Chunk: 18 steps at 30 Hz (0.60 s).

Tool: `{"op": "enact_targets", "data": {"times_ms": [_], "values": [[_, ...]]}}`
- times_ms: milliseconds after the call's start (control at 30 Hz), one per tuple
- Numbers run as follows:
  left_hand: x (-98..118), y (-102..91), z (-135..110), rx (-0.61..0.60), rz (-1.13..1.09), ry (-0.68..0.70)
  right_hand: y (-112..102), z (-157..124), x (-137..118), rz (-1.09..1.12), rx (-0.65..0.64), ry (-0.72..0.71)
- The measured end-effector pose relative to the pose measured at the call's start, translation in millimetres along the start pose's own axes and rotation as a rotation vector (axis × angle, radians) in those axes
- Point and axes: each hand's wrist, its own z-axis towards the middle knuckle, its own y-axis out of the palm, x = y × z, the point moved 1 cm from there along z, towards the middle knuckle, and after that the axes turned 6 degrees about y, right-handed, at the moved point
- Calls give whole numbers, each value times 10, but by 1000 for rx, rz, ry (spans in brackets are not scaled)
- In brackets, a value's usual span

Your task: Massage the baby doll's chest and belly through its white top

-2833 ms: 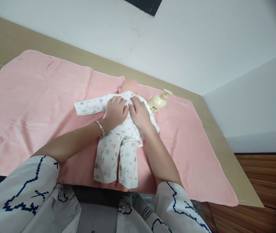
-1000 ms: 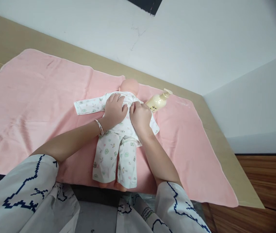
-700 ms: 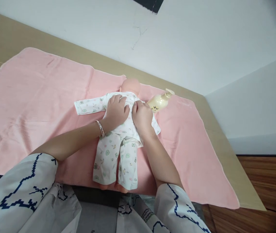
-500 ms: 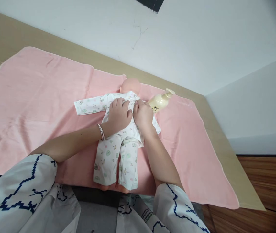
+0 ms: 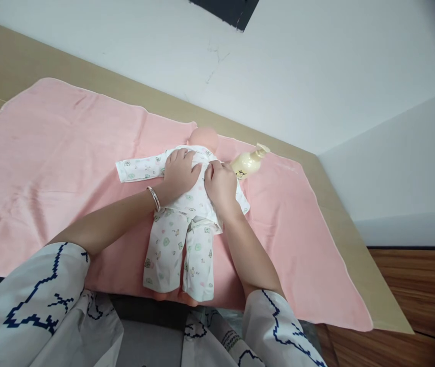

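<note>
A baby doll (image 5: 203, 137) lies on a pink towel (image 5: 49, 153), dressed in a white printed top (image 5: 141, 167) and matching trousers (image 5: 181, 252). My left hand (image 5: 178, 172), with a silver bracelet at the wrist, lies flat on the doll's chest with fingers together and stretched out. Beside it, my right hand (image 5: 221, 184) curls its fingers on the front of the top, pinching the cloth near the collar. The doll's feet stick out past the trouser legs at the towel's near edge.
A cream pump bottle (image 5: 248, 160) lies on its side on the towel, just right of the doll's head. The towel covers a tan surface (image 5: 358, 244) set against a white wall. Wooden floor (image 5: 424, 285) shows at the lower right.
Earlier both hands lay flat on the doll's chest. My right hand's fingers have since curled and pinched the top's front, while the left hand stayed pressed in place.
</note>
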Motion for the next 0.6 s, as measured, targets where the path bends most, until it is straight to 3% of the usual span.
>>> {"op": "enact_targets", "data": {"times_ms": [267, 600], "values": [[-31, -25, 41, -21, 20, 31, -58, -125, -117, -74, 68, -25], [191, -100, -153, -82, 117, 152, -64, 12, -28, 23, -47, 16]]}}
